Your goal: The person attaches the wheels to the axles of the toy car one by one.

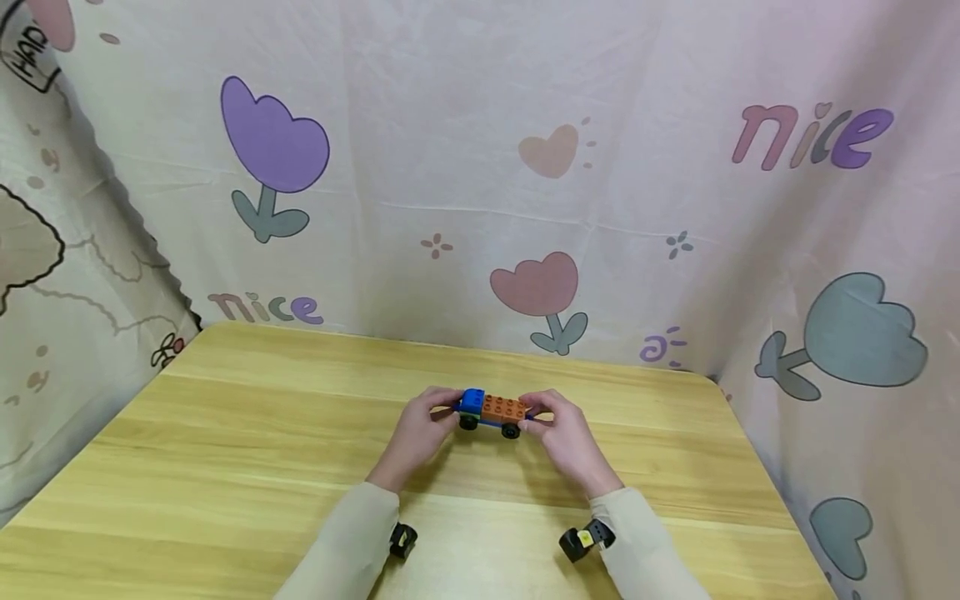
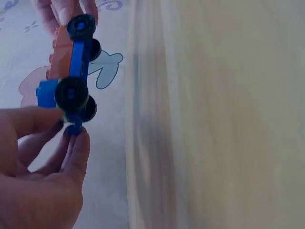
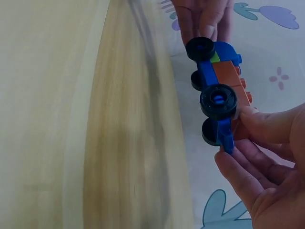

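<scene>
A toy block truck (image 1: 502,408) is held between both hands, wheels downward and apparently raised off the tabletop. It has a blue cab block (image 1: 472,400), orange studded blocks, a blue chassis and black wheels (image 3: 218,101). My left hand (image 1: 422,429) pinches the cab end, thumb and fingers at a small blue tab (image 2: 74,129) there. At the opposite end my right hand (image 1: 564,431) grips the orange block and the blue end piece (image 3: 225,135) between thumb and fingers. A bit of light green shows under the cab in the right wrist view.
The wooden table (image 1: 247,467) spreads out beneath the hands. Behind it hangs a pale curtain (image 1: 420,125) printed with flowers and words, and it also runs down both sides. A black wrist device (image 1: 402,540) sits on the left sleeve; another (image 1: 585,540) is on the right.
</scene>
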### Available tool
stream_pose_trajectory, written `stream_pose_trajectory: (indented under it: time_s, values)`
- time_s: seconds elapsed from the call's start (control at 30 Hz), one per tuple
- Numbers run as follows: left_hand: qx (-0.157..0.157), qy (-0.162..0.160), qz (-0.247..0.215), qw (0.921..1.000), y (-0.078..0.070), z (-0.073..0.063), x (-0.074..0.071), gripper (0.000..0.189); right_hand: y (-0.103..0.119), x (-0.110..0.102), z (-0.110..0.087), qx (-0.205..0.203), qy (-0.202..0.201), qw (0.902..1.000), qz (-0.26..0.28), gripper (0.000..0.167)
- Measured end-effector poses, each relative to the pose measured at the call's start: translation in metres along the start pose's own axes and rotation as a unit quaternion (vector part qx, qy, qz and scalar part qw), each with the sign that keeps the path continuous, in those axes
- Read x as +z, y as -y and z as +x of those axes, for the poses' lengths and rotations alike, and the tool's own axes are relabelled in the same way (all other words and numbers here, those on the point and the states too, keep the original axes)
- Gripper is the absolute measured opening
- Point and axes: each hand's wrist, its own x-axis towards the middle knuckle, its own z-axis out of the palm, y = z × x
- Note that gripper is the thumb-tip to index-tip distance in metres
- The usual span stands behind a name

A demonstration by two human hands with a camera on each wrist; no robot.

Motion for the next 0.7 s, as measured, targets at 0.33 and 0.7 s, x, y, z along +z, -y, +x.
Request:
stream_pose_trajectory:
  time_s: [0.33,0.7]
  values:
    - [-0.002,-0.017,0.048,0.9987,-0.003,0.016,0.000,0.035,-0.001,0.006,0.025,0.014,-0.026,0.9996,0.005,0.035]
    - [-0.048,-0.022,0.067,0.9963,-0.001,0.030,0.001,0.042,-0.005,0.010,0.048,0.016,-0.021,0.9995,-0.015,0.032]
